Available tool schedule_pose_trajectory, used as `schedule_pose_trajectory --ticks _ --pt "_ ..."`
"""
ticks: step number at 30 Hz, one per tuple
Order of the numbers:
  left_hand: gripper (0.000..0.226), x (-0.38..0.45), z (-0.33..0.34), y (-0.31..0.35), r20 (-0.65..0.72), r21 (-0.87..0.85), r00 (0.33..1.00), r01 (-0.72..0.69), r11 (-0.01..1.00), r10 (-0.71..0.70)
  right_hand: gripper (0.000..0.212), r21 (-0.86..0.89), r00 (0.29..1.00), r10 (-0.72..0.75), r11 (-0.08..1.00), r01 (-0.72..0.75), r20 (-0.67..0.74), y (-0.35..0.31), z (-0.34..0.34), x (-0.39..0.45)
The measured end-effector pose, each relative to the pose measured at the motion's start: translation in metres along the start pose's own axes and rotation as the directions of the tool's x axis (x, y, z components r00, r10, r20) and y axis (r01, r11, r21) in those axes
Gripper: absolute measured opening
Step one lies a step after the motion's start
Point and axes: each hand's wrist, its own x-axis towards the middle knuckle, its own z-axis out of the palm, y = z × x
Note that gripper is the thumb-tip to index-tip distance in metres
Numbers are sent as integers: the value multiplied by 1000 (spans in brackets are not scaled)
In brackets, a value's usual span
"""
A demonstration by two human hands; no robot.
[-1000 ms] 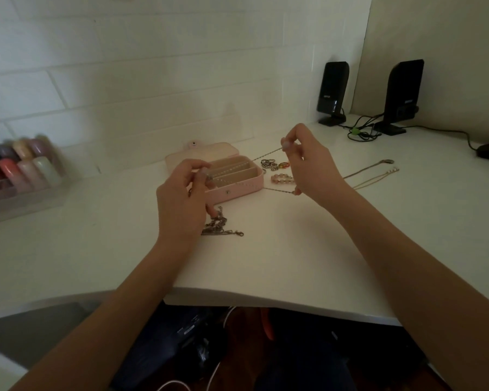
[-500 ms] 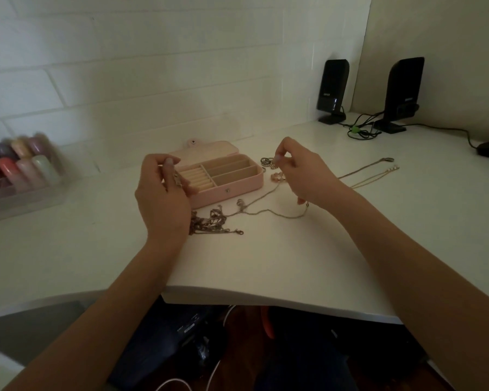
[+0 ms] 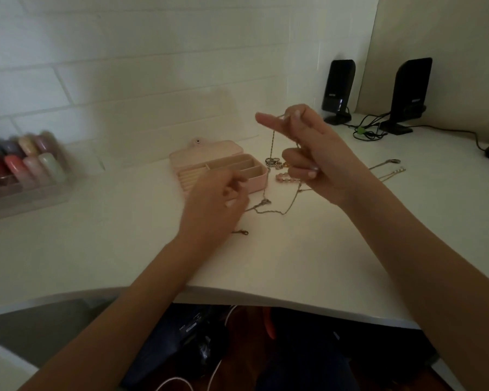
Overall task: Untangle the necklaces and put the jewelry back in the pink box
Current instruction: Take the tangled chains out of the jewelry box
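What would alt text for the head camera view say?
A person's right hand lifts a thin chain necklace above a white desk, while the blurred left hand curls near an open pink jewelry box. More chains and rings lie beside the box; two black speakers stand behind.

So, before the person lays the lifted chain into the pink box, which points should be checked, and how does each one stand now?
1. Open pink jewelry box: lid back, compartments free. Ok.
2. Right hand holds the thin metal chain: it hangs from the raised fingers. Ok.
3. Chain fully lifted: its lower part still lies looped on the white desk. Not ok.
4. Chain free of the other necklaces: cannot tell.
5. Left hand: blurred, low near the box front; whether it pinches anything, cannot tell.
6. Pink beaded bracelet and rings beside the box: still outside. Not ok.
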Motion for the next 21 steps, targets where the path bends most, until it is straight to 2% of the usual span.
schedule_pose_trajectory --ticks 2,3,4,7,10,12,16,18,21 --pt "23 0 10 -3 272 2 960 -66 998 63 22 161 998 -29 987 20 55 -4 -3 0" --pt "24 1 13 -5 351 7 931 -107 994 98 24 234 996 -48 972 30 71 -6 -6 0" --pt "22 2 15 -7 377 -10 918 -132 991 126 25 299 995 -66 954 40 80 -6 -10 1" --pt "4 3 13 -10 317 -93 940 -102 990 127 27 473 990 -108 879 54 88 -8 -23 5" --pt "11 2 12 -10 308 -66 945 -93 993 109 21 601 988 -129 797 55 80 -7 -35 6" --pt "13 1 11 -10 292 12 953 -91 996 83 21 612 990 -122 789 54 69 -6 -38 6" --pt "25 -1 11 -7 206 82 972 -130 988 111 27 491 998 -64 870 44 25 -7 -32 5" --pt "35 1 14 3 205 -49 973 -101 994 109 28 422 999 -35 906 22 24 -7 -25 4" --pt "60 11 24 30 343 -302 937 38 952 71 25 369 999 -8 929 -12 53 -5 -16 3"
